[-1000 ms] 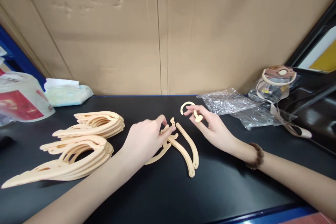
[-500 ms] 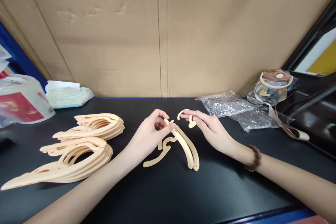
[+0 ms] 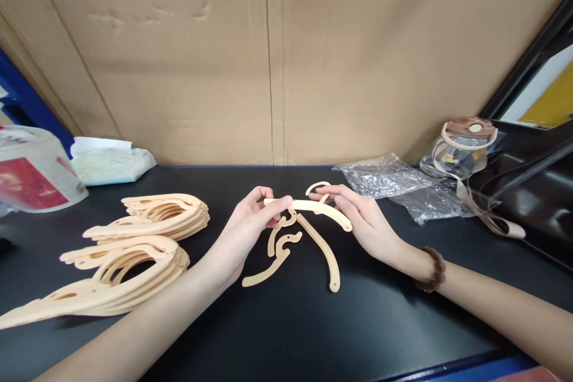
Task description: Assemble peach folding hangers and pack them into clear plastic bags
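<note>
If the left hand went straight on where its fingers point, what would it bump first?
Probably the cream hook in the right hand, because the left hand, holding a curved strip, points rightward towards it. Depth is unclear, though, so it might slip past in front.

**Soft, even light with edge stretching**

Bright, diffuse light, apparently from overhead, evenly covers the cardboard; a faint diagonal shadow crosses its upper right. The black table returns a dull sheen, and small highlights glint on the plastic bags. Below the right hand lies a soft-edged shadow. The tub at left appears stretched and slightly blurred.
</note>
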`<action>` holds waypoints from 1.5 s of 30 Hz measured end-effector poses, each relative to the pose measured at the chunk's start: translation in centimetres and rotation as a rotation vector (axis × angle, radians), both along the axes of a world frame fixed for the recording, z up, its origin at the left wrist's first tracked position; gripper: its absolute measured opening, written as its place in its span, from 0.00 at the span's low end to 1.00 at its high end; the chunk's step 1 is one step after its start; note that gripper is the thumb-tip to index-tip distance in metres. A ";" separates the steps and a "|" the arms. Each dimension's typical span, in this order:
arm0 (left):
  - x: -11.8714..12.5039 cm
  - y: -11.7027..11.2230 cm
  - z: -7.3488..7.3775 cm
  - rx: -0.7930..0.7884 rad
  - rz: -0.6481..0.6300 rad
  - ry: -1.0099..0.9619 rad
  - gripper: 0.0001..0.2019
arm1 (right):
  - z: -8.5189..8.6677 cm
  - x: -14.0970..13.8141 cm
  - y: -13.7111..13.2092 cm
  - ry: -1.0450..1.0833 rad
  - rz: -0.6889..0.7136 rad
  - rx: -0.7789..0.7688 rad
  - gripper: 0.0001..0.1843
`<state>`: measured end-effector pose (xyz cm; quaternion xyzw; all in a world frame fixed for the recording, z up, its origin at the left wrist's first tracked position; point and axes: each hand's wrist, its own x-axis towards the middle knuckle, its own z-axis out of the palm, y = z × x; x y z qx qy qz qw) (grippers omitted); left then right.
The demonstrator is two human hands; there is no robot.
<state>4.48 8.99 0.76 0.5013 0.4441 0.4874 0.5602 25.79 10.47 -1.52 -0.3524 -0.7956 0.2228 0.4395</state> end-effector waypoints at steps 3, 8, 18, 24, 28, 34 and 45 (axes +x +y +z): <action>-0.3 0.2 -0.3 0.007 0.030 -0.049 0.18 | -0.3 -0.1 0.2 -0.038 -0.027 0.037 0.20; -0.4 0.7 -0.6 0.015 0.068 -0.109 0.19 | -0.3 -0.1 0.0 -0.129 -0.085 0.060 0.25; -0.5 0.4 -0.4 0.056 0.074 0.045 0.22 | -0.2 -0.1 0.0 -0.063 -0.060 0.038 0.08; 0.4 -0.2 -0.5 0.223 -0.180 0.274 0.16 | 0.1 -0.3 -0.8 -0.127 0.054 0.054 0.09; 0.7 -0.8 -1.2 0.465 -0.245 0.491 0.15 | -0.2 -0.3 -0.9 -0.243 0.098 0.172 0.10; 0.2 -0.7 -1.2 0.502 -0.327 0.453 0.06 | -0.5 -0.3 -0.8 -0.273 0.143 0.142 0.10; -0.5 -0.5 -0.7 0.856 0.454 0.632 0.21 | 0.0 -0.2 -0.2 -0.138 0.003 -0.031 0.16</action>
